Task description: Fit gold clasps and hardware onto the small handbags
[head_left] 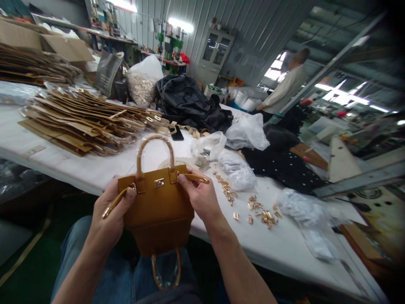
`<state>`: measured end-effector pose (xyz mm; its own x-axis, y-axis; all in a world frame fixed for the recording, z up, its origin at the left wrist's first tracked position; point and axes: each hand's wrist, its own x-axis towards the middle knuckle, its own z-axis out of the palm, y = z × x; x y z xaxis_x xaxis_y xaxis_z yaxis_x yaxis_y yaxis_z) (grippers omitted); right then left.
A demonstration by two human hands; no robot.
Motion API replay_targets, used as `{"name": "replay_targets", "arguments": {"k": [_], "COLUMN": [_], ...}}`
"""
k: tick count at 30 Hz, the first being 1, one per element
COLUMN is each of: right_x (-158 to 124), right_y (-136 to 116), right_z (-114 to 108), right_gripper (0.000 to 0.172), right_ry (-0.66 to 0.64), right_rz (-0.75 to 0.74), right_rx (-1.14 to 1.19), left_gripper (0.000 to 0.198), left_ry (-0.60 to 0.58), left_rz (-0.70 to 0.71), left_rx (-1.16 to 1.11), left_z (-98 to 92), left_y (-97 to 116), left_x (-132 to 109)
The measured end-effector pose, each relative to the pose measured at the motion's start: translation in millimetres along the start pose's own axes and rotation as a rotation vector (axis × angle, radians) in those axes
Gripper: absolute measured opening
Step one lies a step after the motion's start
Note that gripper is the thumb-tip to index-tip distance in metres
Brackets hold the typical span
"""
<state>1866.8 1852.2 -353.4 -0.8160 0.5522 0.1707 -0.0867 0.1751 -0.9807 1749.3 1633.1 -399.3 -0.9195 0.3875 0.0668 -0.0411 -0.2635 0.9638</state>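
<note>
Between my hands is a tan handbag (160, 207), held over my lap against the table edge. One wrapped handle (155, 138) stands up at its top, and a second handle hangs below. A small metal clasp (159, 182) sits at the middle of the upper front. My left hand (110, 211) pinches the bag's upper left corner, with a narrow strap end (114, 203) sticking out past the thumb. At the upper right, my right hand (202, 194) grips the bag by the other strap end (198, 178). The fingers behind the bag are hidden.
Stacked flat tan bag pieces (72, 122) lie at the left of the white table (202, 230). Gold metal fittings (267, 218) are scattered at right, near plastic bags (236, 171). A phone (177, 133) and black backpack (193, 101) lie behind. A person (286, 86) stands farther back.
</note>
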Motion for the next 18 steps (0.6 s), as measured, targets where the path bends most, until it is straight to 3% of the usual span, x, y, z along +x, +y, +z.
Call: {"name": "replay_targets", "arguments": {"k": [7,13,18], "right_x": [-5.6,1.9,3.0], "right_y": [-7.0,-10.1,-13.5], "right_z": [17.4,21.8,28.4], "right_gripper": [0.031,0.039,0.039], "right_ry": [0.179,0.020,0.003], "right_rz": [-0.097,0.069,0.057], "right_rx": [-0.077,0.154,0.153], "left_gripper": [0.047,0.052,0.053], "left_ry": [-0.060,0.026,0.059], "left_rz": [-0.020,-0.032,-0.057], "left_rx": [-0.098,-0.231,-0.322], "left_z": [2.7,1.6,-2.8], "left_y": [9.4,26.9,31.4], "left_x": [-1.0,2.4,1.5]}}
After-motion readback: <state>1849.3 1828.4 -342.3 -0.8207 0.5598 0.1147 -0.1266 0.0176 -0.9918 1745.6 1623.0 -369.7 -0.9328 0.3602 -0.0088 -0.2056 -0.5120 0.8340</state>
